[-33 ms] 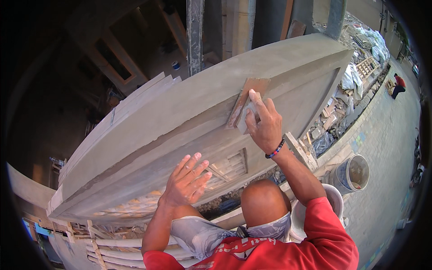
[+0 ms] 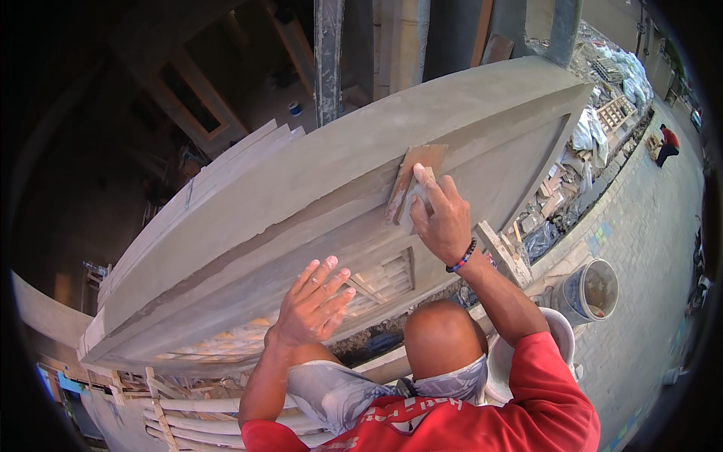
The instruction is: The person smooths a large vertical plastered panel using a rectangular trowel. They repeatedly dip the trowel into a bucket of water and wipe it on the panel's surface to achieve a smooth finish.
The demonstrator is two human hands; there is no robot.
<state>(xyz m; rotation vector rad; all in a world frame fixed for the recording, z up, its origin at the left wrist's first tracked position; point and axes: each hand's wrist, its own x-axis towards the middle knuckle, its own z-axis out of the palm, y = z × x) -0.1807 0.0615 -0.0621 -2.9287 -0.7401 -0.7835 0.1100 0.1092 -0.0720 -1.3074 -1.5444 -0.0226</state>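
A brown, flat plastering float lies against the front of a grey plastered wall, just below its broad curved top. My right hand is closed round the float's pale handle, with one finger stretched along it. A beaded bracelet circles that wrist. Nothing is in my left hand. Its fingers are spread, pale with dust at the tips, and it hovers in front of the wall's lower part, near a recessed panel.
Beside my right knee stand a pale bucket and a second bucket. Rubble and sacks line the wall's right end. Bamboo poles lie below me at left. Farther off, a person in red bends on the paved street.
My right hand and the float have slid slightly down the wall, toward me. The left hand stays almost where it was.
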